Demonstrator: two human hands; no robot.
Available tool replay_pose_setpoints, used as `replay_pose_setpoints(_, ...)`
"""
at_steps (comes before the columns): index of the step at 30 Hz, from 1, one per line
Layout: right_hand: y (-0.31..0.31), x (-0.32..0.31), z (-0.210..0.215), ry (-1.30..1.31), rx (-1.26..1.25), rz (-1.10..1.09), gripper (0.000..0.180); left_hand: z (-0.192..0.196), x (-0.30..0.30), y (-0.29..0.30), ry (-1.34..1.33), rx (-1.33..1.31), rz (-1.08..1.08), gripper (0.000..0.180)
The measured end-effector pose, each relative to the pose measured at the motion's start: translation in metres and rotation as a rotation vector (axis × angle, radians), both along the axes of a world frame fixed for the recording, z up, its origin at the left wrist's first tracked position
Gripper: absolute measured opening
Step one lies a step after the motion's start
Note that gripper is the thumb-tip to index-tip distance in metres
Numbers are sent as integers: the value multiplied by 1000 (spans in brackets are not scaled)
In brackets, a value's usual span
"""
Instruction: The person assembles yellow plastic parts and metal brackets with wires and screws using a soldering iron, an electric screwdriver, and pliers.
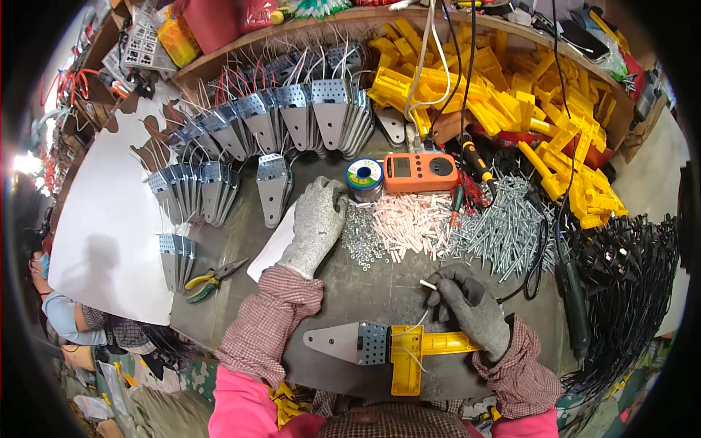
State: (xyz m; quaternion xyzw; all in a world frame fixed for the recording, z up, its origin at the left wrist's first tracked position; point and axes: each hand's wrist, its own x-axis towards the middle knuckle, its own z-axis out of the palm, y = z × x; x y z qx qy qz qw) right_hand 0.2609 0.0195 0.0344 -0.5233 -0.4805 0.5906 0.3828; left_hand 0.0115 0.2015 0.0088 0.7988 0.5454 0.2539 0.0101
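Observation:
My right hand (471,306), in a grey work glove, pinches a small white tube (428,285) that sticks out past its fingertips. A thin white wire (422,321) runs from just below those fingers down to a yellow T-shaped plastic part (406,365). Joined to that part is a grey tapered plate with a perforated metal bracket (372,342), lying flat near the table's front. My left hand (320,223), gloved too, is closed beside the solder spool (364,175) and a heap of small nuts (365,230); its fingertips are hidden.
Behind stand rows of grey plates with metal brackets (296,117). An orange meter (420,173) sits above piles of pinkish-white tubes (412,223) and screws (504,226). Yellow parts (511,95) fill the back right, black cables (628,299) the right. Pliers (212,281) lie left; cords hang overhead.

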Motion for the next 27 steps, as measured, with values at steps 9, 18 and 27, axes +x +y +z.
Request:
replay_pose_setpoints(9, -6, -2, -3, 34, 3, 38, 24, -4, -10, 27, 125, -270, -4, 32)
replay_pose_setpoints(18, -8, 0, -12, 148, 98, -53, 19, 43, 21, -86, -800, -353, -273, 17)
replay_pose_setpoints(27, -10, -4, 13, 53, 9, -36, 16, 46, 36, -134, -939, -837, -289, 15)
